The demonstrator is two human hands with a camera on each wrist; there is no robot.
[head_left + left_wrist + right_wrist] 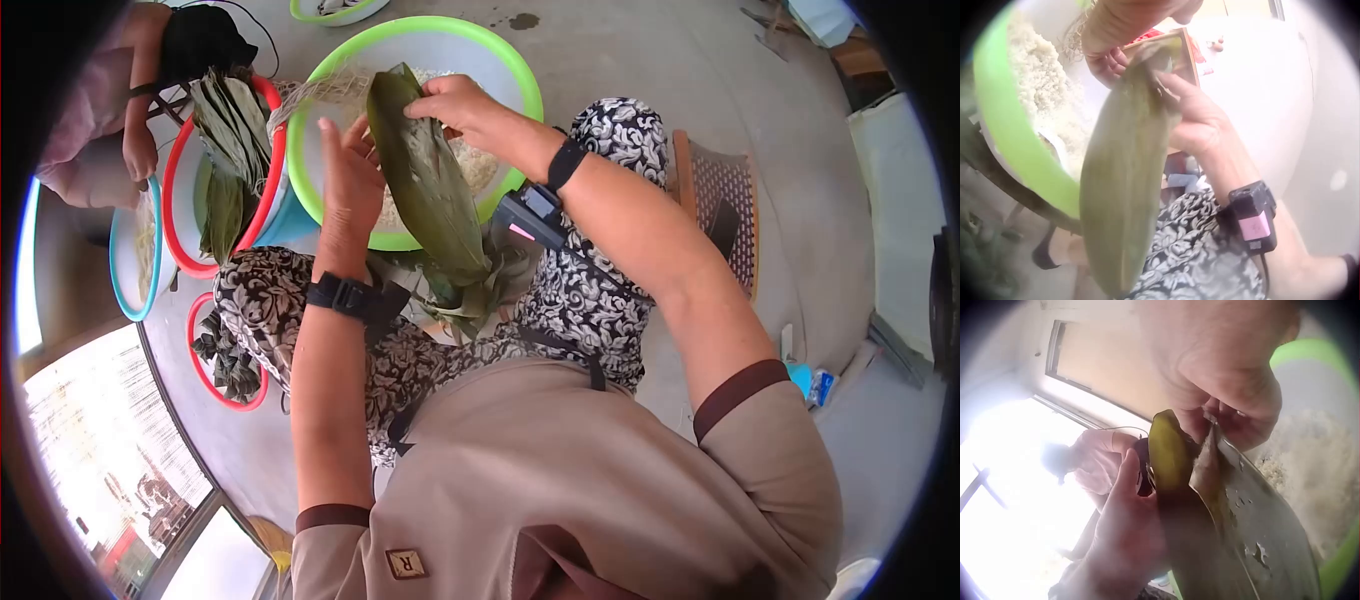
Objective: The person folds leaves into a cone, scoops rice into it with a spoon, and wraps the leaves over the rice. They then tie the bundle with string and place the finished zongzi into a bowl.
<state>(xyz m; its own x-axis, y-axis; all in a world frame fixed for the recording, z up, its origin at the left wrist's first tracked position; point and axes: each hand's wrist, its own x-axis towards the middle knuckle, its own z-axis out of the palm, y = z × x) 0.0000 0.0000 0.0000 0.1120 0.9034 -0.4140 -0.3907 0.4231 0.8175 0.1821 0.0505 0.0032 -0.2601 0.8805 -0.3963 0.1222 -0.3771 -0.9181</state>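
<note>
Long, broad green wrapping leaves (430, 190) hang upright before the person, over the near rim of a green-rimmed basin (520, 70) of white rice (480, 170). My right hand (465, 105) pinches them near the top edge with thumb and fingertips. At their other side is my left hand (350, 180), its thumb raised away from them and its fingers touching them, partly hidden behind. In the right wrist view, one leaf (1266, 544) has small tears, and a narrower yellow-green tip (1169, 440) stands beside it. More leaves (465, 300) lie between the knees.
To the left, a red-rimmed basin (170, 190) holds a bundle of leaves (235, 120), and pale strings (315, 92) hang near it. Dark wrapped bundles (235, 360) fill a smaller red-rimmed basin. Another person's hand (140, 152) reaches a blue-rimmed basin (118, 265). A woven chair (735, 190) stands right.
</note>
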